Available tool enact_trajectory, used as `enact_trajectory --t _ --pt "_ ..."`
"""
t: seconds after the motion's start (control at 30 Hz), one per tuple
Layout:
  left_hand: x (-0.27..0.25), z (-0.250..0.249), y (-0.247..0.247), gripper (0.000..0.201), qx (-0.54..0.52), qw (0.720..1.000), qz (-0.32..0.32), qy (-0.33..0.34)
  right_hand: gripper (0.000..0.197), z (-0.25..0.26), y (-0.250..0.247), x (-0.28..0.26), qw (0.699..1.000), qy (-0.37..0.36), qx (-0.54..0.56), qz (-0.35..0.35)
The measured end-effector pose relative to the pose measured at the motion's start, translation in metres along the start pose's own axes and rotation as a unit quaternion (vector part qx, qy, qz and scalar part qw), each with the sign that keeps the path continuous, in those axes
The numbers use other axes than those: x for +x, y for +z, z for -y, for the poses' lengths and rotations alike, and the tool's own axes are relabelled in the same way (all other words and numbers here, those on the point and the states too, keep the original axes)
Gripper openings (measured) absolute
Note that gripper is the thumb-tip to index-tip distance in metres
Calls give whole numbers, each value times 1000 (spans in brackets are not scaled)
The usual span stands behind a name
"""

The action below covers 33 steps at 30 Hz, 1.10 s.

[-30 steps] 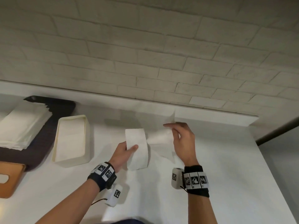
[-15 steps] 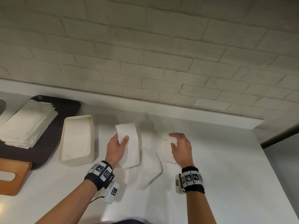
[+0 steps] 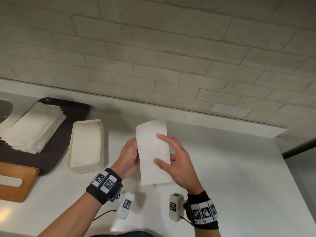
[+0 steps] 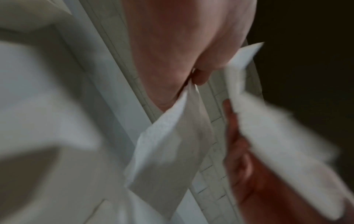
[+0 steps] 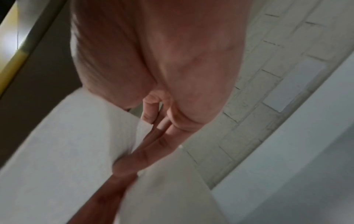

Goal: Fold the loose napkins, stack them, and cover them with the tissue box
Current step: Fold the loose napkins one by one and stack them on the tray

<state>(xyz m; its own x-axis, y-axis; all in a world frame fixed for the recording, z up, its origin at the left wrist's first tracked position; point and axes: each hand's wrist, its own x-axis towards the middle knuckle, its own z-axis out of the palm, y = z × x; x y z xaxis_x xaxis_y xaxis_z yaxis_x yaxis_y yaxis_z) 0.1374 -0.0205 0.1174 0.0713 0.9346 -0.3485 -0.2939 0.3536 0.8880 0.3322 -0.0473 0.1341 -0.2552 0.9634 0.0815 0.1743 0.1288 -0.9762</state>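
Folded napkin [image 3: 152, 151] held above the white bench [image 3: 230, 168], long axis running away from the person. Left hand [image 3: 128, 156] pinches its left edge; right hand [image 3: 177, 161] grips the right edge, thumb and forefinger on top (wrist views blurred). Stacked napkins [image 3: 32, 129] sit on the dark tray [image 3: 54, 151] far left, cream tissue box [image 3: 86, 146] beside it, mouth up.

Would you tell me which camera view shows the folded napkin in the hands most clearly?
The head view: the folded napkin shows whole, held between left hand and right hand. Both wrist views show only blurred white parts of it beside the fingers.
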Motion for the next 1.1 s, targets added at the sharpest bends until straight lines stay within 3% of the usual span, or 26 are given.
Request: enact_trajectory --t 0.2,0.33,0.4,0.47,0.5,0.57,0.63,0.67,0.8,0.87,0.97,1.07,1.1 --pt "-3 0 6 68 -106 994 34 -17 77 -20 7 1 999 7 -38 -24" --pt "7 11 7 35 6 996 -41 74 75 -22 5 1 998 -3 -55 -19" --pt "11 16 0 25 57 990 -66 112 54 -40 -8 0 992 18 -47 -117" --pt "12 16 -11 23 109 981 -82 137 32 -76 -27 1 953 93 -157 -242" --pt "12 17 -17 21 128 977 -87 146 29 -96 -35 1 923 160 -236 -258" --pt "11 19 -27 19 143 974 -91 151 48 -137 -42 -2 872 291 -351 -179" --pt "9 21 -34 21 146 975 -92 143 62 -164 -39 -4 843 345 -401 -92" --pt "9 22 -38 22 148 975 -95 138 56 -173 -38 -5 846 342 -401 -82" --pt "11 30 -48 23 149 974 -111 127 11 -178 -32 -2 902 266 -328 -89" --pt "11 32 -49 23 146 975 -113 127 26 -162 -30 -2 936 201 -279 -78" --pt "11 29 -47 20 137 976 -117 119 31 -96 -24 -11 970 117 -214 14" --pt "9 26 -43 17 142 975 -119 119 27 -19 -22 -19 981 76 -105 142" --pt "6 25 -39 17 140 976 -112 120 27 1 -21 -19 983 58 -79 153"
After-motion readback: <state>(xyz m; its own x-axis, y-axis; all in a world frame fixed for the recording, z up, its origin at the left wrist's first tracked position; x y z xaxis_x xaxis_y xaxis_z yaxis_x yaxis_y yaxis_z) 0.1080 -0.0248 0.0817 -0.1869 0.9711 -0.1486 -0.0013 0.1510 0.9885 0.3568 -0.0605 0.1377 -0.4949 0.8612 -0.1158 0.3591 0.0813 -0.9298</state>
